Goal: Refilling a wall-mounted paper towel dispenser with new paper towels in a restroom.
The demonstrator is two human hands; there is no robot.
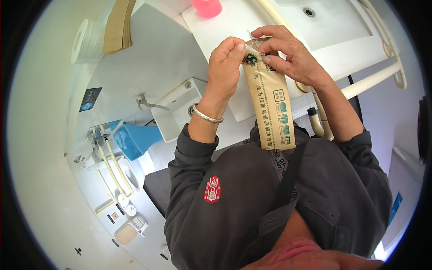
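A long plastic-wrapped pack of paper towels (271, 104), tan with printed writing and green icons, stands roughly upright in front of my chest. Its lower end reaches my dark jacket. My left hand (226, 59), with a silver bangle on the wrist, pinches the upper left edge of the wrapper between thumb and fingers. At the upper right corner, the thumb and fingers of my right hand (287, 54) hold the wrapper. Between both hands the clear film (252, 48) is crumpled and pulled up, and some brown paper shows at the top. The right fingertips partly cover this end.
Behind the pack is a white washbasin counter (216, 37) with a pink container (207, 7) and cream grab bars (373, 81). Left are brown folded paper (118, 27), a white paper roll (81, 40), a small sink (175, 116) with a faucet (145, 102), a blue fixture (135, 138) and a toilet (133, 173).
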